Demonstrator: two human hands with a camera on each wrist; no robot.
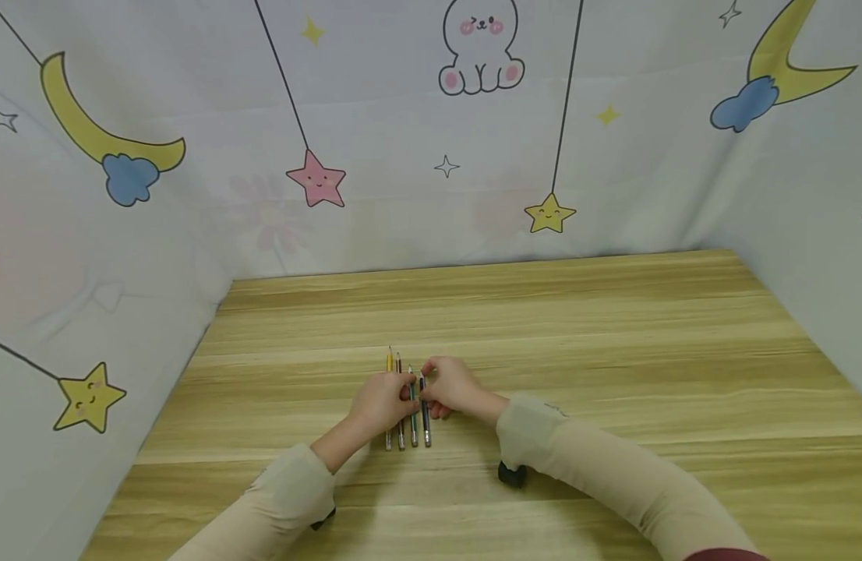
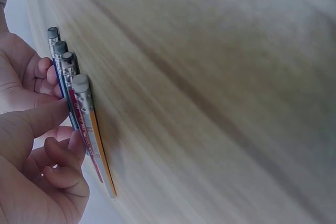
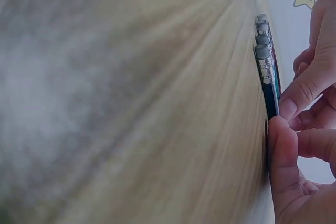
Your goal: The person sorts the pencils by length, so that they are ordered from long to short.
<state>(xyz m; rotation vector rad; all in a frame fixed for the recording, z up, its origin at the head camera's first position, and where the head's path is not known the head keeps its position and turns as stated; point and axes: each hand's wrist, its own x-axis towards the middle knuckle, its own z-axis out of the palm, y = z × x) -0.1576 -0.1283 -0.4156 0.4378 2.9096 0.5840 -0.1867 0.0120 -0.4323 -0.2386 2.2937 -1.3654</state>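
Note:
Four pencils with eraser ends lie side by side on the wooden table, tips pointing away. From left to right they are a yellow pencil point(image 1: 389, 361), a dark red pencil point(image 1: 400, 435), a green pencil point(image 1: 413, 430) and a dark blue pencil point(image 1: 426, 428). Reaching over the yellow and red ones, my left hand point(image 1: 380, 403) pinches the green pencil between thumb and fingers. My right hand point(image 1: 455, 386) holds the dark blue pencil at its upper part from the right side. In the right wrist view, fingers partly cover the shafts.
The wood-grain table point(image 1: 613, 335) stretches around the pencils on all sides. A white cloth point(image 1: 403, 234) printed with stars and moons hangs behind it and along both sides. A dark strap piece point(image 1: 511, 474) shows under the right sleeve.

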